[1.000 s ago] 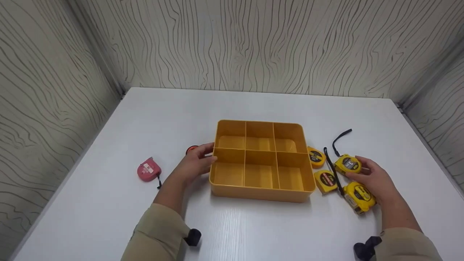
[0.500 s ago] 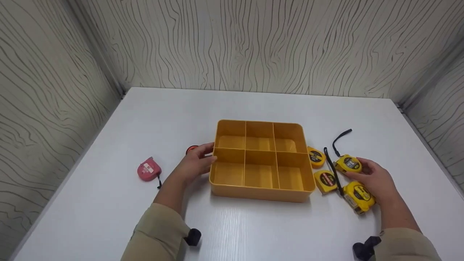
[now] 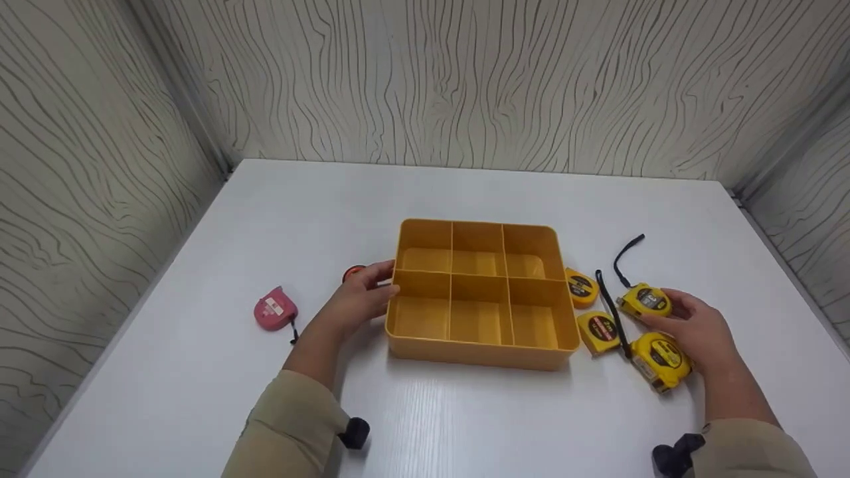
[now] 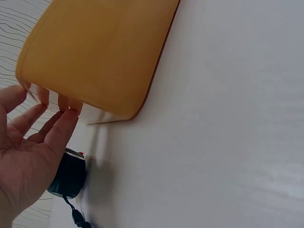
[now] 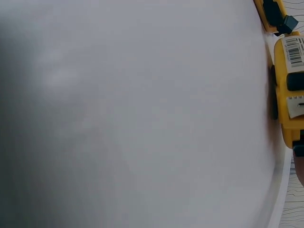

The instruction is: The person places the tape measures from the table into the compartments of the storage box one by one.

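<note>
Holding two items: box (image 3: pixel 481 353), on the counter (image 3: pixel 451 425), left side pinched by the grip of the left hand (image 3: pixel 355 305), likely to steady it; tape (image 3: pixel 647 301), right of the box, near three other tapes (image 3: pixel 599 332), pinched by the grip of the right hand (image 3: pixel 700 332), presumably for control.

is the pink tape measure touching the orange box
Apart: the head view shows white table and the left hand between pink tape measure and orange box.

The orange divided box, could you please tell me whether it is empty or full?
Empty: the divided box shows only bare floor in all six compartments.
</note>
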Available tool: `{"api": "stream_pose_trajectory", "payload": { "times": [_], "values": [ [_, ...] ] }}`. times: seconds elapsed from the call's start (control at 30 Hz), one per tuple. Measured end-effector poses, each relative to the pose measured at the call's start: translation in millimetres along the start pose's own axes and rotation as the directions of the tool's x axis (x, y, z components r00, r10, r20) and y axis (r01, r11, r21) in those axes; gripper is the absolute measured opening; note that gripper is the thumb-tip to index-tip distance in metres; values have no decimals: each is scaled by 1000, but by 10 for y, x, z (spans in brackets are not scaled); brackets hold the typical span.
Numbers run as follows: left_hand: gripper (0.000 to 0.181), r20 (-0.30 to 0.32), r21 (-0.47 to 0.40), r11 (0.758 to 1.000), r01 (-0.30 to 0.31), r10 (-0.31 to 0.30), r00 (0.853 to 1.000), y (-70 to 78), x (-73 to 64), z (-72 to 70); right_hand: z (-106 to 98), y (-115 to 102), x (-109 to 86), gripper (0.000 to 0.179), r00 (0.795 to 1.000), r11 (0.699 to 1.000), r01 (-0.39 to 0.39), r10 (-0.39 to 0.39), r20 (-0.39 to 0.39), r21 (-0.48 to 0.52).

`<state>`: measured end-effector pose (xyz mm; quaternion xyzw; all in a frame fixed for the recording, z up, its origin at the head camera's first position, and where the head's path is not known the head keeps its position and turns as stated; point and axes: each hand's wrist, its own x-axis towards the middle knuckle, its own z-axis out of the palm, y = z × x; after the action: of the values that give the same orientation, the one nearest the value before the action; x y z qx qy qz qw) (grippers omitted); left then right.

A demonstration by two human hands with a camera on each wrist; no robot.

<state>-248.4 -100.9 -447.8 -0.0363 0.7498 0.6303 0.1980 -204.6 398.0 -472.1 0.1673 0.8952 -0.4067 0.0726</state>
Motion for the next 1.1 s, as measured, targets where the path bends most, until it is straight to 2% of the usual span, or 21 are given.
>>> {"api": "stream_pose_trajectory", "payload": {
  "times": [0.5, 0.8, 1.1],
  "values": [
    [55, -3, 24, 1000, 11, -11, 1000, 17, -10, -3, -183, -226, -57, 93, 995, 992, -22, 34, -91, 123],
    [55, 4, 27, 1000, 11, -11, 1000, 19, -17, -5, -241, -371, -86, 91, 994, 989, 3, 13, -105, 150],
    [56, 22, -6, 1000, -11, 11, 1000, 5, -11, -19, -264, -599, -117, 90, 994, 988, 59, -46, -98, 141]
  ]
}}
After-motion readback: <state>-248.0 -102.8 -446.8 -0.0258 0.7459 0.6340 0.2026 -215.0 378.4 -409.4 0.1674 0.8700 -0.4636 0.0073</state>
